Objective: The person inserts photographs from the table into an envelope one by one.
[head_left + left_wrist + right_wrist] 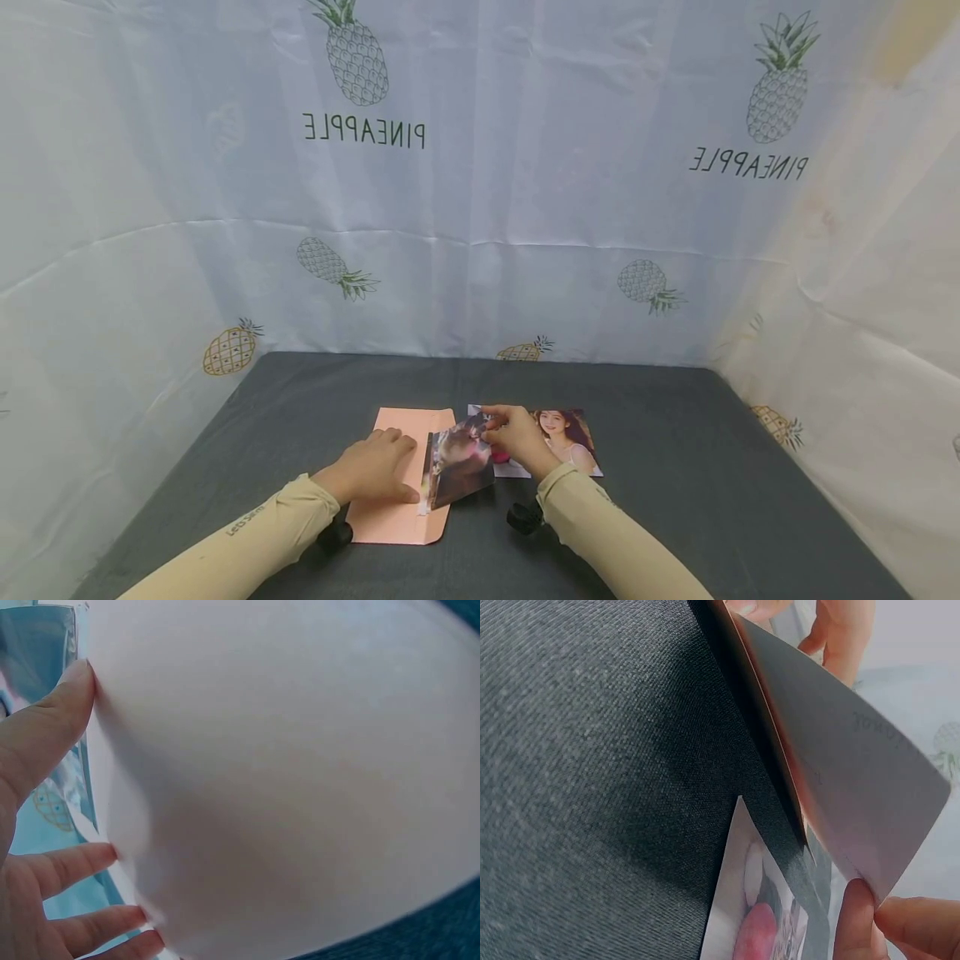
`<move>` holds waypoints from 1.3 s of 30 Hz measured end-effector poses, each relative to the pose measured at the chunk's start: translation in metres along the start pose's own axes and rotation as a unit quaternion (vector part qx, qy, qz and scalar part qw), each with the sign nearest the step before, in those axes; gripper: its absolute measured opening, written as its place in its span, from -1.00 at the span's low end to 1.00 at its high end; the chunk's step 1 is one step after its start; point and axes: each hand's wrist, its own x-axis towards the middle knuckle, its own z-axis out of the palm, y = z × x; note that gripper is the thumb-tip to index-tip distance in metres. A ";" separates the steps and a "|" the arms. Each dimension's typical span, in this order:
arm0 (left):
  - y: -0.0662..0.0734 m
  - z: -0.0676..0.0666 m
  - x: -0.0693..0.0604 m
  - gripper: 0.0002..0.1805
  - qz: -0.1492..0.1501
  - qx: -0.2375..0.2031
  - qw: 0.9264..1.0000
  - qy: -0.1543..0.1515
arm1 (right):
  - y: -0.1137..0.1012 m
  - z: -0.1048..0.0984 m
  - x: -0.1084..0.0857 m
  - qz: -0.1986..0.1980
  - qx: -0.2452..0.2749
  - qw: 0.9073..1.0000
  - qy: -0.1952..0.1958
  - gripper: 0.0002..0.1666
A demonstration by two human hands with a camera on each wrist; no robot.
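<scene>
A pink envelope (397,523) lies on the dark table, and my left hand (375,468) rests on it with fingers spread. In the left wrist view the thumb and fingertips of the left hand (41,817) touch the pale envelope surface (300,765) along a glossy strip. Over the envelope's right side a dark glossy photo (459,467) stands tilted. My right hand (521,437) pinches its upper right corner. The right wrist view gives the photo's pale back (855,765) with faint print, held between thumb and finger of the right hand (877,922).
Right of the envelope, a photo with a red patch (513,470) lies partly under the right hand. Beside it is a photo of a long-haired person (577,437). White pineapple-print curtains (480,300) stand behind the table (637,533) and at both sides.
</scene>
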 end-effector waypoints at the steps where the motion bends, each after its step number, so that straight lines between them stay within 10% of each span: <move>1: 0.000 0.000 0.000 -0.15 0.000 -0.001 1.000 -0.001 | 0.000 0.000 0.000 0.000 0.001 1.000 -0.001 -0.45; 19: 0.000 0.001 0.001 -0.16 0.003 0.002 1.000 0.006 | -0.002 -0.008 -0.008 0.030 0.027 0.996 -0.082 -0.08; 39: 0.000 0.001 0.004 -0.16 -0.005 -0.003 1.000 0.003 | -0.007 -0.010 -0.008 0.011 0.018 0.995 -0.095 -0.10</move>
